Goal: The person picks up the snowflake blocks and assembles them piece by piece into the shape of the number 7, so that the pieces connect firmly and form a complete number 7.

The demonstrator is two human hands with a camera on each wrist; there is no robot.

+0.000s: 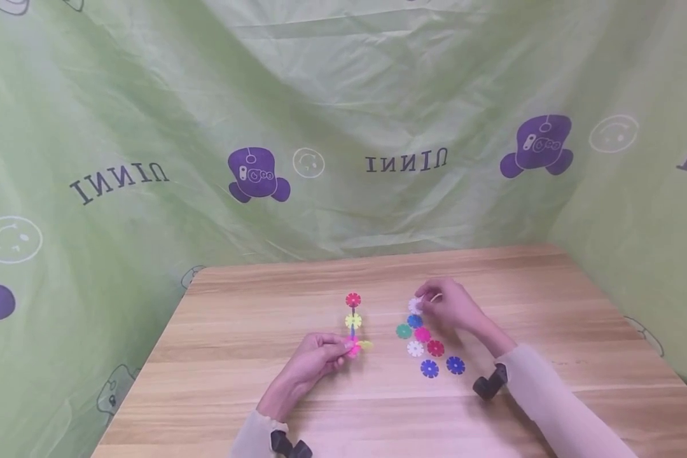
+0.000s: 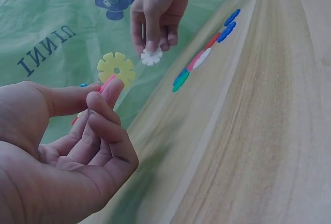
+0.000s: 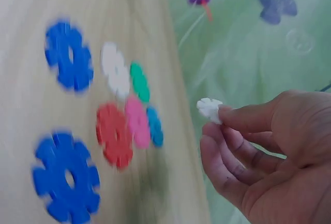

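Observation:
My left hand (image 1: 316,359) pinches a pink notched disc (image 1: 353,347) between thumb and finger. It belongs to a joined chain with a yellow disc (image 1: 353,321) and a red disc (image 1: 352,299) further along it, plus thin edge-on discs between. Another yellow disc (image 2: 116,71) sticks out from the pink one's side. My right hand (image 1: 453,306) pinches a white notched disc (image 3: 209,108), held off the tabletop in the right wrist view. Just below that hand lie a loose blue disc (image 1: 415,321) and a pink disc (image 1: 422,334).
On the wooden table (image 1: 217,381) lie more loose discs: green (image 1: 403,331), white (image 1: 415,348), red (image 1: 436,348) and two blue ones, one of them the right-hand blue disc (image 1: 455,365). A green printed curtain (image 1: 332,216) hangs behind and beside the table.

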